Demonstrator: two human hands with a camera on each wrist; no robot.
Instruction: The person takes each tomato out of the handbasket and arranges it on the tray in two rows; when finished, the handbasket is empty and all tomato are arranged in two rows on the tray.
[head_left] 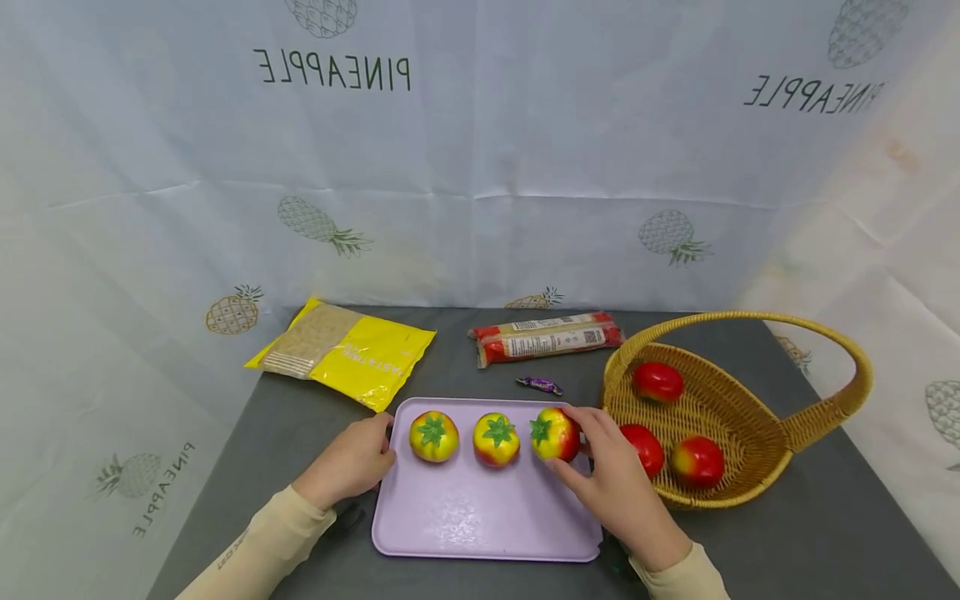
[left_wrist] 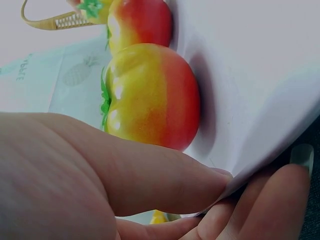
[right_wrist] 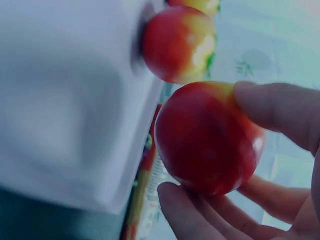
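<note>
Right hand [head_left: 611,475] on the right-hand tomato [head_left: 551,435], thumb and fingers clamped round its red side! That tomato was over the upper right of the lilac tray [head_left: 480,521]; whether its base touched the tray could not be told. Across the way, the left hand [head_left: 352,462] had the tray's left rim pinched tight, thumb on top, fingers below. Between them, on the tray, sat the left tomato [head_left: 433,442] and the middle tomato [head_left: 497,446], side by side, green leaves up.

And what a stage: a dark grey table [head_left: 787,542], backed by a white cloth [head_left: 480,150] creased across the middle, printed with pineapples and the word PINEAPPLE in mirror writing. Along the far side lay a yellow pasta bag [head_left: 375,362], then a long red-ended packet [head_left: 551,337], with a purple-wrapped candy [head_left: 540,385] just in front. Out right, a wicker basket [head_left: 716,404], handle arched high, held three red fruits [head_left: 698,462]!
</note>
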